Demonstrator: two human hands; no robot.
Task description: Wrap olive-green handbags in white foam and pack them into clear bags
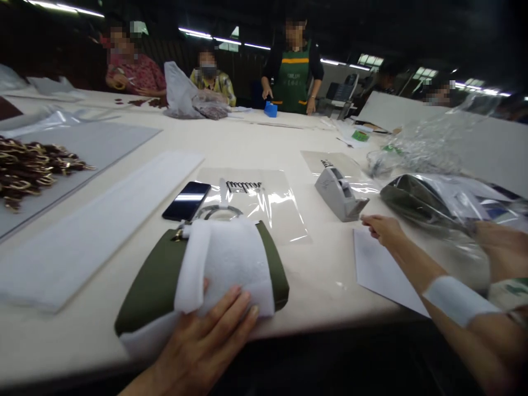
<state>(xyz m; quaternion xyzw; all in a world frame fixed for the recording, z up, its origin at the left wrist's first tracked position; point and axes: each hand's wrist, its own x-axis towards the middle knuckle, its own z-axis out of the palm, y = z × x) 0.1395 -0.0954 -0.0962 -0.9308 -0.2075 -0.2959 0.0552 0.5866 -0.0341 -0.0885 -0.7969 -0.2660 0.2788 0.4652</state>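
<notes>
A dark green handbag (154, 280) lies before me at the table's front edge, with white foam sheet (237, 253) wrapped round its middle. On the foam's lower part rests my left hand (210, 335), fingers spread and flat; its thumb is partly hidden. A ring-shaped handle (220, 210) shows behind the bag. To the right, my right hand (383, 228) is at the front end of a grey tape dispenser (338, 198), fingertips pinched together. Whatever is between those fingertips is too small to make out. Below this hand lies a white sheet of paper (379, 269).
A phone (187, 201) and a printed clear plastic bag (264, 192) lie behind the handbag. White foam strips (103, 225) and brown-and-gold chains (33, 168) are on the left. At right, a co-worker's hand (503, 247) is beside a plastic-wrapped bag (429, 203). Several people are across the table.
</notes>
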